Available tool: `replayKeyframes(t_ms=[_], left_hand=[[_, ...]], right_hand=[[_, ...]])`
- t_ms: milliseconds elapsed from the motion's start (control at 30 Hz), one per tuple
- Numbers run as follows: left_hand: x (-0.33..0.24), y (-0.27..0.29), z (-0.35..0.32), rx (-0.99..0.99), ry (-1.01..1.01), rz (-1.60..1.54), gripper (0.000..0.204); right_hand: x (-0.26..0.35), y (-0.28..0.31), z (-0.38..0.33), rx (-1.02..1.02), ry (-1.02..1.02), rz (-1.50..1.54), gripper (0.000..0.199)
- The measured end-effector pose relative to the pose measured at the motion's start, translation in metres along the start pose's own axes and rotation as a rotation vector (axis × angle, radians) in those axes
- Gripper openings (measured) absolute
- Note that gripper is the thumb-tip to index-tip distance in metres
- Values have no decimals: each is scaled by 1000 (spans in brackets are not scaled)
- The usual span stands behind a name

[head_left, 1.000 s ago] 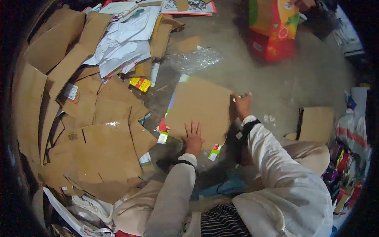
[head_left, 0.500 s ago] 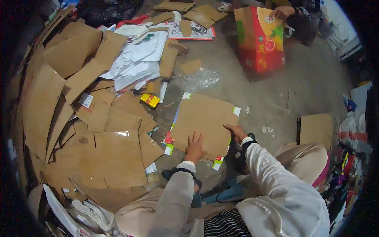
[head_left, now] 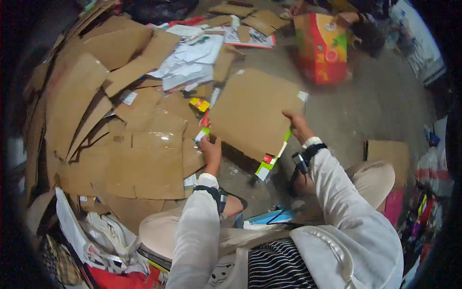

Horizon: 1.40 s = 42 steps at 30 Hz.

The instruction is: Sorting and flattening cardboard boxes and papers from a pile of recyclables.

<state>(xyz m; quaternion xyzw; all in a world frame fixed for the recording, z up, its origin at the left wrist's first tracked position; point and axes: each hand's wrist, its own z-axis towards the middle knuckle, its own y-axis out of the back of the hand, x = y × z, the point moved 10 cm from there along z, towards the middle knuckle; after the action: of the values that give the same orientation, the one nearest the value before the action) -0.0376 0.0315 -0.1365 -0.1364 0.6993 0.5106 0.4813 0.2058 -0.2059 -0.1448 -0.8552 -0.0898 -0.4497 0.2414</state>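
A flattened cardboard box [head_left: 255,113], plain brown side up with green, white and red printed flaps, is lifted and tilted off the floor in front of me. My left hand [head_left: 211,153] is closed on its near left corner, by a white and green flap. The right edge is gripped by my right hand [head_left: 299,127], the thumb lying on the brown face. Most of the right fingers are hidden beneath the sheet. A small yellow packet [head_left: 199,104] lies just beyond the box's left edge.
Flattened brown cardboard [head_left: 154,164] is heaped along the left, with white papers [head_left: 192,60] behind it. At the far right another person's hand [head_left: 347,18] holds a red and yellow printed box [head_left: 323,53]. A cardboard piece [head_left: 388,156] stands beside my right knee.
The box has risen from the floor and tilted. My left hand has gone from lying flat on it to gripping its corner. My right hand has moved up and away with it.
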Motion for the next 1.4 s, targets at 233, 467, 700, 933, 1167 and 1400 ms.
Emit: replayKeyframes(t_ms=[233,467,700,933,1167,1400], left_hand=[[53,52,-7,-243,228,-352,30],[217,168,-9,-221,427,-878,45],[106,229,22,-169,523,363,45],[56,182,73,150,21,929,55],[85,114,107,413,187,407,44],[9,31,41,750,486,-498,43]], right_hand=[[19,16,-28,75,47,295,33],[-22,1,-17,114,-60,325,34],[-10,28,-33,50,-44,288,35],[-27,47,-11,51,-17,205,37],[-56,89,3,-58,-101,157,37],[-58,60,-16,4,-241,323,37]])
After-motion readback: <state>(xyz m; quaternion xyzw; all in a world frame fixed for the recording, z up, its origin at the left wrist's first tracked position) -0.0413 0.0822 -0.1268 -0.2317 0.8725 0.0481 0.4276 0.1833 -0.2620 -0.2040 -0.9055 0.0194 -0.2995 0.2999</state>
